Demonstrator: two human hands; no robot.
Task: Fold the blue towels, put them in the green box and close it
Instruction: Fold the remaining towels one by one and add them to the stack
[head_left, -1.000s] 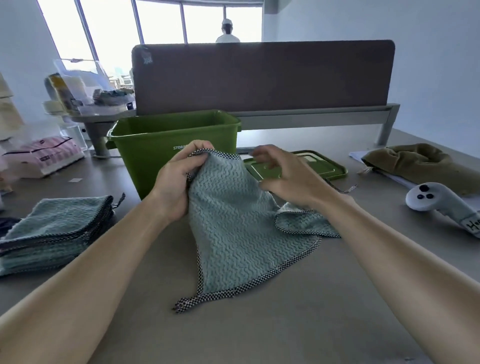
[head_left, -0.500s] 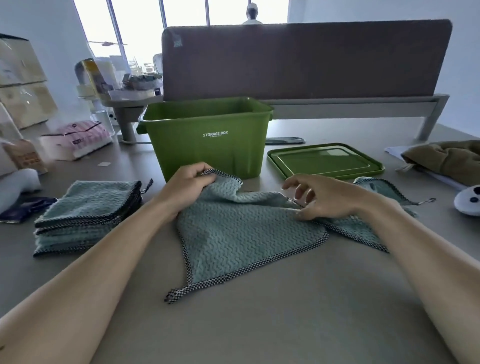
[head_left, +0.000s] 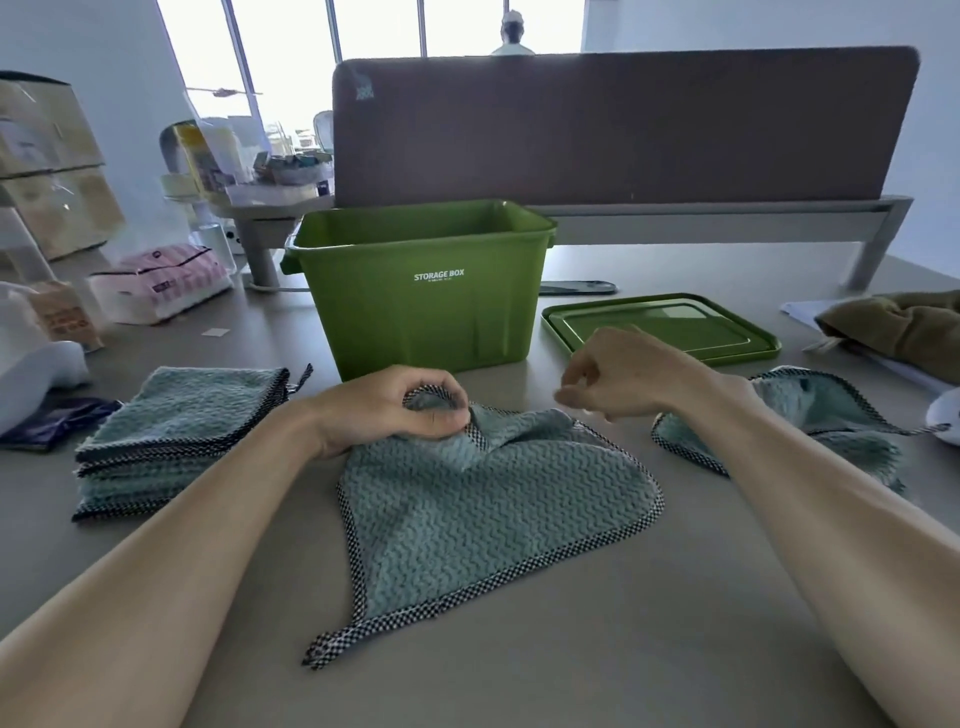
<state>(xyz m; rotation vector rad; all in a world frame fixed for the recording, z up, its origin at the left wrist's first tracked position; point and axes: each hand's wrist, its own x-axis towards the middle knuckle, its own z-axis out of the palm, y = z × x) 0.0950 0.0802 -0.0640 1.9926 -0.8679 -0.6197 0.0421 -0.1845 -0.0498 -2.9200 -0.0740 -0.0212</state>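
A blue towel with a checkered border lies spread on the grey table in front of me. My left hand pinches its far left corner. My right hand hovers just above the towel's far right edge with fingers curled and holds nothing. The open green box stands behind the towel. Its green lid lies flat to the right of it. A stack of folded blue towels sits at the left. Another loose blue towel lies crumpled at the right, partly under my right forearm.
A brown divider panel runs along the table's back. An olive cloth and a white controller lie at the far right. A pink striped package, bags and boxes crowd the left side. A person stands behind the divider.
The towel came down from the air onto the table and now lies flatter. My right hand let go of it and lifted slightly. The view shifted left and down.
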